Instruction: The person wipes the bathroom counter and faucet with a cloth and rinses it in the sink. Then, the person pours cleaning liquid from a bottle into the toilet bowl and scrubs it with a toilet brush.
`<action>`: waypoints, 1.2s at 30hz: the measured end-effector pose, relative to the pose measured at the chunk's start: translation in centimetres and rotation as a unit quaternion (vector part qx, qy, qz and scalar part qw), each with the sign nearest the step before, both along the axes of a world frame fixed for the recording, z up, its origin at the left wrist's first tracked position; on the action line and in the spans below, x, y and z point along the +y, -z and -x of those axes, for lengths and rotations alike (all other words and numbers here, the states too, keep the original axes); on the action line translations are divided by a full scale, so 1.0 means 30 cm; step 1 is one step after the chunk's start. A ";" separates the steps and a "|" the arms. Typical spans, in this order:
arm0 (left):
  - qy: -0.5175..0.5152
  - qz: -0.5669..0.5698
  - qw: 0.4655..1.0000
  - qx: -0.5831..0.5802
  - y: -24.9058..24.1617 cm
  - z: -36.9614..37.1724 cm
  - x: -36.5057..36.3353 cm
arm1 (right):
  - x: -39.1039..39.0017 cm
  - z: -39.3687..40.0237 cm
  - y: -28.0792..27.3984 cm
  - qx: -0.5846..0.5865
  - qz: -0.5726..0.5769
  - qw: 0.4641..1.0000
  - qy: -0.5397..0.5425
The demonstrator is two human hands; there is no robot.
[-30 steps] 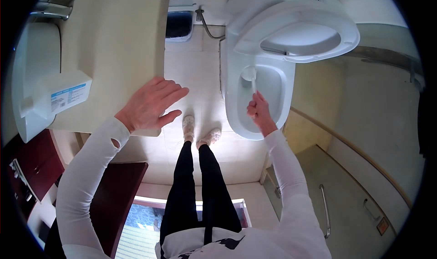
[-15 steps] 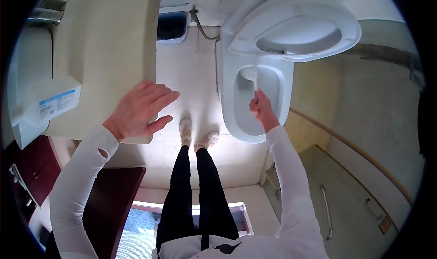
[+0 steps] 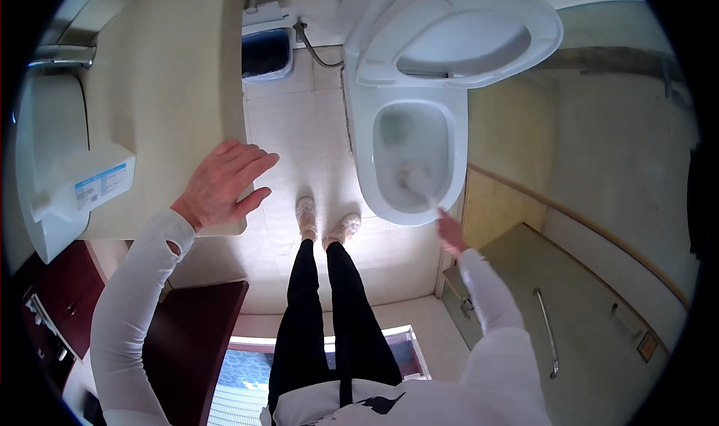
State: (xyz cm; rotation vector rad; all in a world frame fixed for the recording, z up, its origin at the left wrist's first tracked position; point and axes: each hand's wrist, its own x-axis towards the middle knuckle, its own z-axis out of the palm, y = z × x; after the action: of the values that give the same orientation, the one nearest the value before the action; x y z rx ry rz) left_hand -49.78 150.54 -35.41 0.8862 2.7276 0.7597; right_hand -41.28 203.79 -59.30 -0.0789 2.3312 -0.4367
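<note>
My right hand (image 3: 451, 233) is closed round the handle of a white toilet brush (image 3: 421, 182), somewhat blurred. The brush head is down in the front part of the toilet bowl (image 3: 365, 152), and the handle slants over the front right of the rim. Behind the bowl the toilet seat (image 3: 517, 51) stands raised. My left hand (image 3: 225, 182) rests at the edge of the beige countertop (image 3: 165, 74), fingers spread and thumb out, with nothing in it.
A white bottle with a blue label (image 3: 105, 182) lies by the sink (image 3: 52, 126) at left. A lined dark bin (image 3: 267, 55) stands between counter and toilet, near a hose (image 3: 322, 57). A dark red door (image 3: 187, 343) and glass shower panel (image 3: 554, 313) are nearer me.
My right hand has drawn the toilet brush from the back of the bowl toward me, to its front. My left hand stays at the counter edge. The view has shifted slightly.
</note>
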 end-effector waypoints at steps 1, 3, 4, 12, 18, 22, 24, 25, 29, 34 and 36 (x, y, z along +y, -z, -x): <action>0.000 -0.003 1.000 0.000 0.004 0.002 -0.001 | 0.051 0.066 -0.040 -0.026 -0.040 0.999 0.025; 0.000 -0.001 1.000 0.004 -0.009 0.009 0.003 | 0.019 0.266 -0.090 0.056 -0.047 0.997 0.031; 0.000 0.000 1.000 0.007 -0.011 0.006 0.008 | -0.032 0.358 -0.049 0.070 0.013 0.993 0.092; 0.009 0.016 1.000 0.018 0.000 -0.002 0.013 | -0.555 0.083 0.010 0.037 0.240 0.947 0.212; 0.016 0.040 0.999 0.014 -0.022 0.006 0.031 | -0.604 0.255 -0.146 -0.231 0.428 0.641 0.594; 0.016 0.035 0.999 0.008 -0.014 0.012 0.034 | -0.614 0.388 0.100 -0.287 0.491 0.393 0.723; 0.011 0.029 0.999 0.014 -0.019 0.020 0.034 | -0.648 0.352 0.103 -0.313 0.529 0.333 0.715; 0.013 0.034 0.999 0.008 -0.025 0.018 0.039 | -0.661 0.307 0.073 -0.337 0.559 0.274 0.707; 0.023 0.043 0.999 0.008 -0.020 0.031 0.042 | -0.652 0.304 0.068 -0.349 0.609 0.274 0.657; 0.015 0.051 0.999 0.006 -0.018 0.019 0.039 | -0.608 0.321 0.079 -0.407 0.620 0.121 0.660; 0.019 0.050 0.998 0.017 -0.019 0.023 0.040 | -0.617 0.326 0.034 -0.413 0.627 0.127 0.648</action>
State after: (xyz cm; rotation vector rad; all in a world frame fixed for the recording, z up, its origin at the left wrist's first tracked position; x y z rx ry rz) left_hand -50.47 151.74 -34.84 0.9343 2.7419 0.6020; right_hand -51.05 185.28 -60.33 1.1239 -0.3358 -2.2589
